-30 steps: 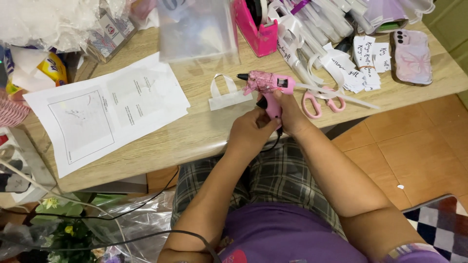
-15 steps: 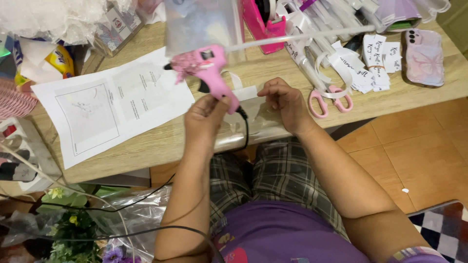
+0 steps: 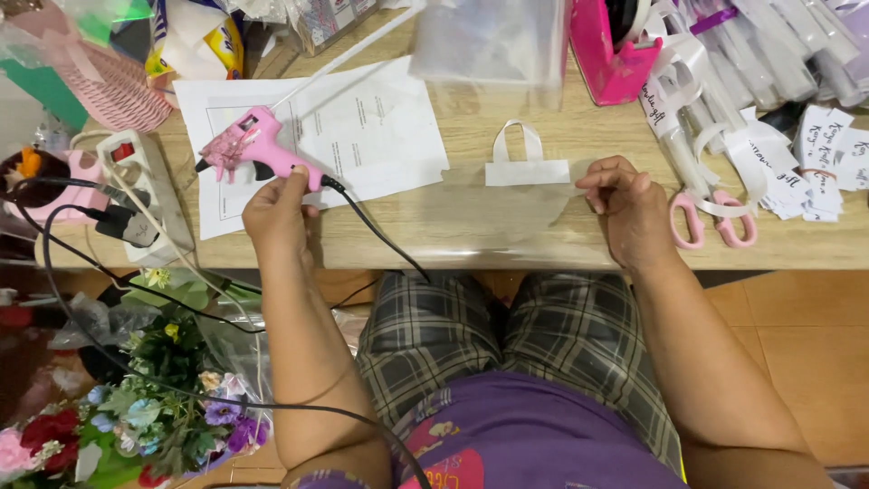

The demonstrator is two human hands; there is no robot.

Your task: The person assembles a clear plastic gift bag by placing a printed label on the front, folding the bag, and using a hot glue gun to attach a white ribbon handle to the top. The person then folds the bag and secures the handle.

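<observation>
**Glue gun at the left, clear sheet at the right**

At the far left a white power strip (image 3: 145, 195) lies at the table's edge, a black plug in it; its cables run off the near edge, out of sight under the wooden table (image 3: 507, 136). Just right of it the left hand (image 3: 276, 213) is closed around the handle of a pink glue gun (image 3: 249, 145), nozzle pointing left, over a printed paper sheet (image 3: 362, 127). The grip hides the trigger. Well apart to the right, a clear plastic sheet (image 3: 507, 222) lies by the near edge, hard to make out against the wood, with a small white handled piece (image 3: 525, 167) on it. The right hand (image 3: 629, 204) pinches that sheet's right edge, fingers curled. Pink-handled scissors (image 3: 715, 217) lie just beyond, their blades hidden under white ribbon strips.
</observation>
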